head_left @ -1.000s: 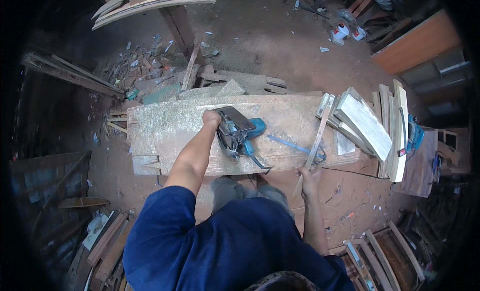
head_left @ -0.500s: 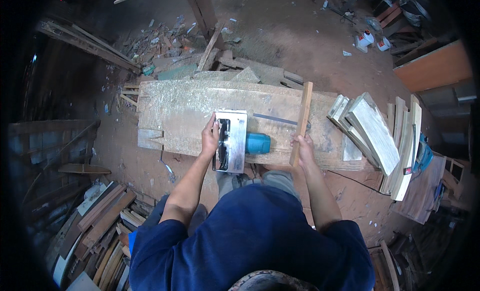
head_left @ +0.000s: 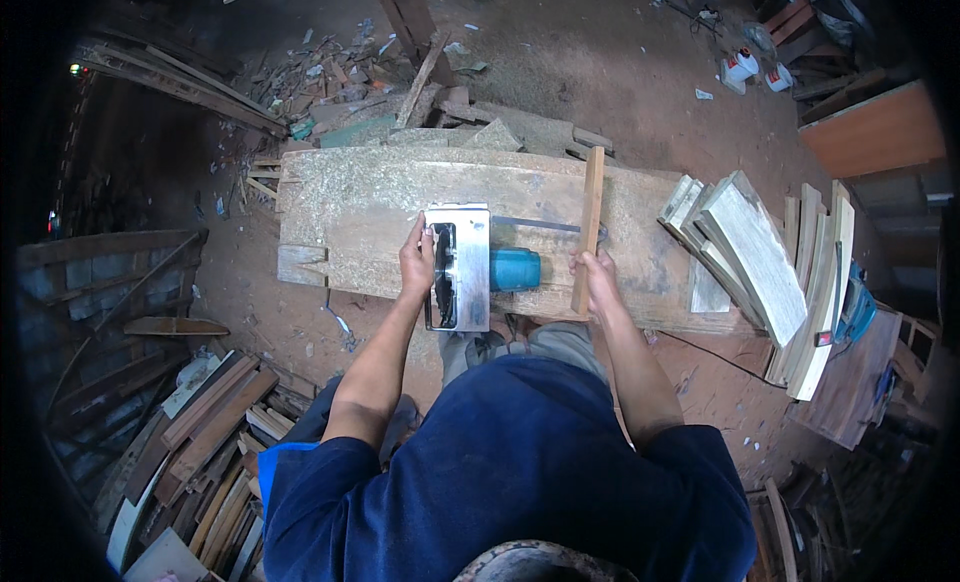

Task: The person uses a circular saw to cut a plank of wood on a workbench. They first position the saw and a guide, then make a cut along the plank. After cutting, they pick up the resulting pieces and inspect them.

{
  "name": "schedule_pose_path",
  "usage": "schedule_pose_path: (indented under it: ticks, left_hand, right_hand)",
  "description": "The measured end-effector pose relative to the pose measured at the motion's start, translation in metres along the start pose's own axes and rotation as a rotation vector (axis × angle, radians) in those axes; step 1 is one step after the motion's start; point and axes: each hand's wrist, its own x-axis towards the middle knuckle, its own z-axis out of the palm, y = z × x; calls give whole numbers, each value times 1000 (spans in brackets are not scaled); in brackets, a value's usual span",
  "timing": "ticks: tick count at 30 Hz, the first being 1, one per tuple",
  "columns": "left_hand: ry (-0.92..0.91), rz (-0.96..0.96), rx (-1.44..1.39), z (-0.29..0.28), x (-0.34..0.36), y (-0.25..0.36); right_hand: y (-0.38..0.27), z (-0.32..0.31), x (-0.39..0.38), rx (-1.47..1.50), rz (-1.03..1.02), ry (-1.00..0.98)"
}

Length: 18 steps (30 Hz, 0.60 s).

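Grasping a blue power tool [head_left: 515,269] by its shiny, slotted silver plate [head_left: 475,267] is the left hand [head_left: 416,266]; the right hand [head_left: 599,275] clasps a slim brown wooden strip [head_left: 592,207].

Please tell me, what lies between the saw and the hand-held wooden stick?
In the head view, a thin dark bar lies on the bench between the saw and the stick, with bench surface showing along both its sides.
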Motion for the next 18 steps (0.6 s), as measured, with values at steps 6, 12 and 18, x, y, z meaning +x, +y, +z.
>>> schedule_pose_path:
  ticks: [6, 12, 18]
  left_hand:
    - [20, 33, -6, 2, -6, 7]
    - [46, 78, 11, 4, -7, 0]
    - [19, -64, -13, 4, -8, 1]
  right_hand:
    - [-5, 11, -2, 11, 18, 29]
    - [-12, 16, -3, -43, -2, 14]
    - [-20, 17, 15, -102, 42, -44]
